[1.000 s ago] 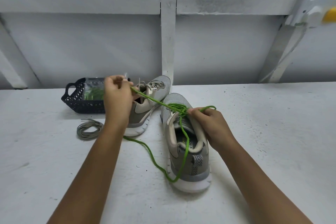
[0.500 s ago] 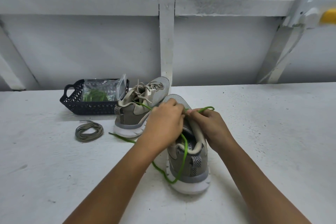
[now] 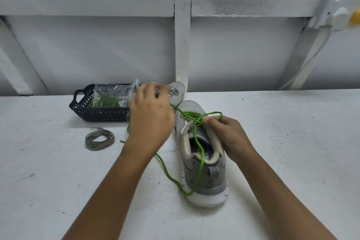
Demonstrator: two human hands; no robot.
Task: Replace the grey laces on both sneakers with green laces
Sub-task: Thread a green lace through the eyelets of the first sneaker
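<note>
Left hand (image 3: 151,115) and right hand (image 3: 230,135) pinch the green lace (image 3: 191,116); sneaker (image 3: 212,180) insole reads "Y FO".

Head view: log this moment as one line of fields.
step: lacing near sneaker | left hand: grips green lace | right hand: pinches it at eyelets | far sneaker: grey-laced | grey lace coil: on table
</note>
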